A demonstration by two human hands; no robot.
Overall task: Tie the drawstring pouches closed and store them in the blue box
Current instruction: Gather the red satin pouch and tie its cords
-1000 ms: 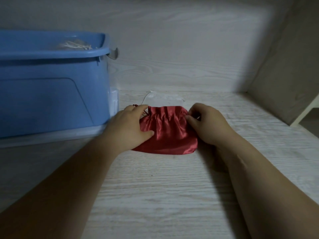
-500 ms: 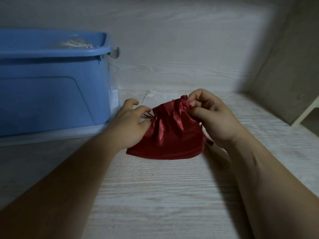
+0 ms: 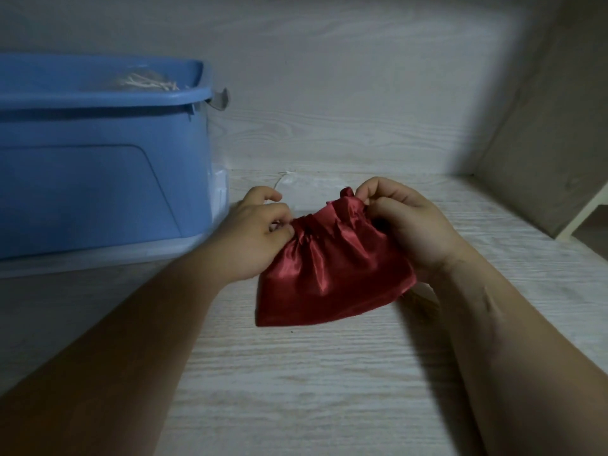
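A dark red satin drawstring pouch is lifted at its gathered top, its bottom edge resting on the pale wooden surface. My left hand pinches the left end of the gathered mouth. My right hand pinches the right end of the mouth, fingers curled over the fabric. The blue box stands at the left, open on top, with a pale pouch and light cords showing inside. Behind the red pouch lies a sheer white pouch flat on the surface.
A wood-grain back wall closes the space behind. A slanted wooden side panel stands at the right. The box's clear latch sticks out at its right rim. The box sits on a pale lid or tray.
The pouch lay flat under both hands a second ago. Both hands have since lifted its top, and the gathered mouth is now spread wider between them.
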